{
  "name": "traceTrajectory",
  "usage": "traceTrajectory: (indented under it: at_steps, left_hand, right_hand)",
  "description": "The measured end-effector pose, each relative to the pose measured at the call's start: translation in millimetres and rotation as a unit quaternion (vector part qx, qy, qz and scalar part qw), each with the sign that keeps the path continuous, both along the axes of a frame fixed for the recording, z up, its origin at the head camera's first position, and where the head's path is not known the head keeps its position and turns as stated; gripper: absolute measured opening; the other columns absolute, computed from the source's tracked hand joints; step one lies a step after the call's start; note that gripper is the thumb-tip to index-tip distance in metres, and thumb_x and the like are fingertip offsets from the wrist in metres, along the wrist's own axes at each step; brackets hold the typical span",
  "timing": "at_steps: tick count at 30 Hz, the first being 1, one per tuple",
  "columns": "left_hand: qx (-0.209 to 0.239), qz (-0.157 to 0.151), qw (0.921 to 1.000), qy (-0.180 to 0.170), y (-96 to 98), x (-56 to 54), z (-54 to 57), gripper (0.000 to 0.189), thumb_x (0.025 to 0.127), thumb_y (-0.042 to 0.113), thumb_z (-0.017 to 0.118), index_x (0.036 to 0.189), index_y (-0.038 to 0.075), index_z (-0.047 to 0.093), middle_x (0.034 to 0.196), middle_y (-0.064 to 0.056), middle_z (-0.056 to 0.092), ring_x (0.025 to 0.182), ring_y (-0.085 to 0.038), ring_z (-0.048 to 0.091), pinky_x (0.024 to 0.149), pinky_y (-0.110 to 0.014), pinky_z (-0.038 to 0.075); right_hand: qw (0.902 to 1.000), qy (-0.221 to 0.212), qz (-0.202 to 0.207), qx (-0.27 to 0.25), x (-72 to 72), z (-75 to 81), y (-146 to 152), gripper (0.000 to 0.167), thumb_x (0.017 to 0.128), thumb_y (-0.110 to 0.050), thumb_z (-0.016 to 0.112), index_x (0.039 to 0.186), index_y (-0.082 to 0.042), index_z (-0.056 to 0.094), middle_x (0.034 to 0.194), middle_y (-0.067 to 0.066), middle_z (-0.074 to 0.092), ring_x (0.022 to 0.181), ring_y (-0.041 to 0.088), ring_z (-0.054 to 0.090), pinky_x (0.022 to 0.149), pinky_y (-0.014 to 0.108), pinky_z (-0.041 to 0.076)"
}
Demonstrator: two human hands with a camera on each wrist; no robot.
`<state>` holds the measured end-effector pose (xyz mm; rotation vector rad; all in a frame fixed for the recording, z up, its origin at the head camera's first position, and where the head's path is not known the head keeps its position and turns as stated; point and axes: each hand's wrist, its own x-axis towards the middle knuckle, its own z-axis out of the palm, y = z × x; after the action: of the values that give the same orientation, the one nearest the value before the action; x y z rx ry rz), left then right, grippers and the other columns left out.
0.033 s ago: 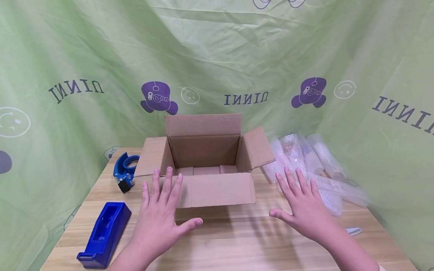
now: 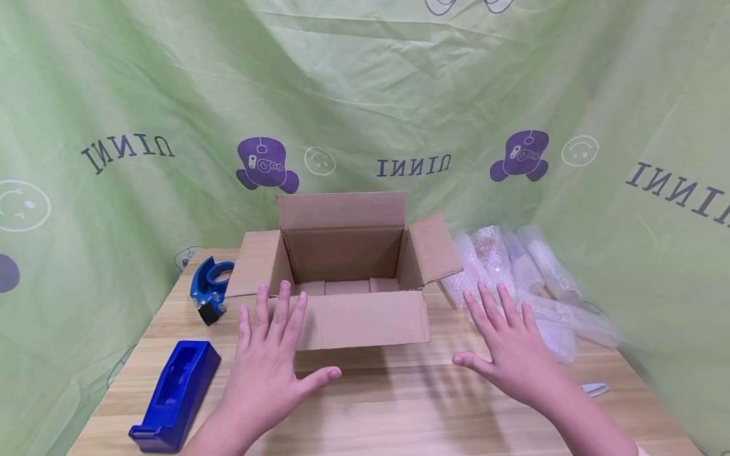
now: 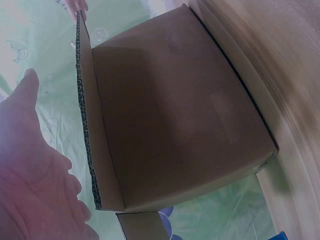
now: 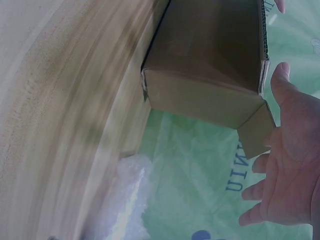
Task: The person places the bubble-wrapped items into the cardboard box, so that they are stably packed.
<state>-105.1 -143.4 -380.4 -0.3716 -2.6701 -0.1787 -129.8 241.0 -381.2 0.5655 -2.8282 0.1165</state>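
Note:
An opened cardboard box (image 2: 342, 253) stands on the wooden table with its flaps folded outward; the part of its inside that shows holds nothing. My left hand (image 2: 265, 361) hovers palm down with spread fingers, its fingertips overlapping the box's front left corner in the head view. To the right, my right hand (image 2: 513, 354) is spread the same way, between the box and the bubble-wrapped items (image 2: 513, 266). Neither hand holds anything. The left wrist view has the left palm (image 3: 30, 175) beside the front flap; in the right wrist view the right palm (image 4: 292, 165) faces down.
A blue tape dispenser (image 2: 177, 392) sits at the table's front left. Behind it, a blue tape gun (image 2: 208, 291) stands against the box's left flap. A small pale object (image 2: 595, 389) lies near the right wrist. Green printed cloth (image 2: 365, 95) hangs around the table.

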Motion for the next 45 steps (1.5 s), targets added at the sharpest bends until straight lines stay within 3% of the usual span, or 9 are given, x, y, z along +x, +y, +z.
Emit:
traceTrajectory:
  at_steps: [10,15,19,23,29,35,39,45]
  left_hand:
    - [0.016,-0.004,0.9999,0.004,-3.1,-1.9,2.9,0.118,0.073,0.086,0.052,0.16,0.02,0.005,0.166,-0.004,-0.01,0.152,-0.039,-0.005,0.12,-0.058,-0.007]
    - [0.006,-0.001,1.0,0.003,-13.5,-8.1,15.2,0.119,0.074,0.087,0.049,0.159,0.021,-0.002,0.166,-0.005,-0.014,0.151,-0.038,-0.01,0.12,-0.058,-0.01]
    - [0.006,-0.016,0.9998,-0.008,-28.5,-23.8,33.4,0.118,0.077,0.084,0.049,0.159,0.02,-0.006,0.165,-0.004,-0.018,0.151,-0.033,-0.016,0.121,-0.054,-0.01]
    - [0.017,-0.04,0.9979,-0.048,-43.8,-46.5,46.8,0.115,0.08,0.082,0.049,0.158,0.018,-0.006,0.165,0.0,-0.016,0.152,-0.026,-0.016,0.123,-0.053,0.003]
    - [0.002,-0.049,0.991,-0.125,-57.3,-69.4,43.8,0.118,0.079,0.086,0.044,0.158,0.007,0.008,0.166,-0.01,0.001,0.153,-0.032,0.004,0.121,-0.054,0.016]
    - [0.036,-0.037,0.9863,-0.157,-59.2,-74.5,32.6,0.12,0.076,0.085,0.05,0.157,0.004,0.014,0.166,-0.012,0.005,0.152,-0.034,0.011,0.117,-0.058,0.023]
    - [0.076,-0.023,0.9832,-0.164,-56.7,-75.2,27.5,0.124,0.074,0.082,0.058,0.158,0.006,0.009,0.166,-0.01,0.003,0.15,-0.038,0.015,0.114,-0.062,0.026]
    - [0.098,-0.006,0.9813,-0.165,-54.9,-79.4,23.4,0.128,0.071,0.081,0.063,0.158,0.007,0.005,0.165,-0.01,0.004,0.147,-0.041,0.021,0.113,-0.061,0.03]
  right_hand:
    - [0.9999,0.008,-0.003,-0.008,-3.6,5.4,8,0.103,0.086,-0.068,0.058,0.16,-0.018,0.007,0.166,0.009,-0.004,0.151,0.034,-0.012,0.117,0.064,-0.01]
    - [0.9996,0.022,-0.009,-0.016,-11.0,12.8,18,0.102,0.086,-0.064,0.06,0.159,-0.014,0.009,0.166,0.011,-0.001,0.151,0.036,-0.007,0.116,0.065,-0.007]
    - [0.9987,0.012,-0.015,-0.046,-20.0,22.3,31,0.098,0.086,-0.059,0.065,0.158,-0.013,0.017,0.16,0.02,0.024,0.147,0.047,0.017,0.114,0.07,0.013]
    - [0.997,-0.012,-0.013,-0.075,-31.1,31.4,49,0.089,0.088,-0.054,0.066,0.154,-0.008,0.029,0.147,0.027,0.043,0.131,0.052,0.039,0.103,0.07,0.032]
    - [0.9971,-0.041,-0.022,-0.06,-46.7,37.5,70,0.083,0.091,-0.055,0.063,0.147,0.002,0.038,0.141,0.031,0.048,0.124,0.054,0.045,0.101,0.068,0.036]
    - [0.9968,-0.065,-0.02,-0.041,-59.7,25.3,86,0.077,0.09,-0.053,0.065,0.139,0.004,0.047,0.132,0.032,0.054,0.12,0.053,0.05,0.099,0.067,0.04]
    - [0.9954,-0.092,-0.014,-0.026,-65.9,9.0,98,0.069,0.088,-0.047,0.07,0.132,0.004,0.054,0.125,0.033,0.058,0.112,0.053,0.056,0.093,0.065,0.045]
    - [0.993,-0.117,-0.009,-0.007,-70.3,-19.7,111,0.06,0.083,-0.037,0.076,0.124,0.004,0.06,0.121,0.034,0.059,0.104,0.052,0.06,0.089,0.064,0.048]
